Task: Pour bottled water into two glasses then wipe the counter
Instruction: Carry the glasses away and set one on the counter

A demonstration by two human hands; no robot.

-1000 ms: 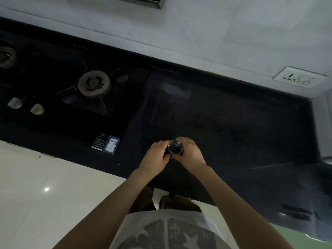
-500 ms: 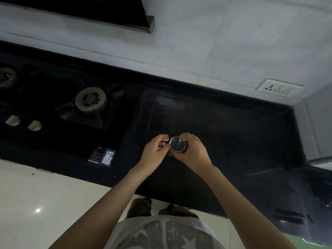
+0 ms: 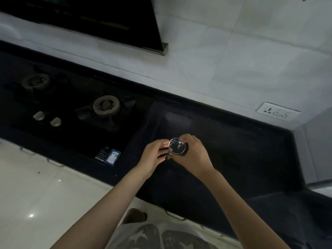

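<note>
While your right hand (image 3: 193, 153) grips the glass (image 3: 177, 146) just above the dark desk (image 3: 233, 144), right of the stove (image 3: 106, 106), note the change: your left hand (image 3: 154, 155) has slid off its rim and now pinches a small greenish item (image 3: 168, 156) beside it, identity unclear. No bottle is visible; judge pouring as not yet begun.

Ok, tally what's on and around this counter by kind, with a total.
Glasses: 1, a clear glass held by the right hand, left hand beside it
Stove burners: 2
Stove knobs: 2
Wall sockets: 1
Total: 6
</note>
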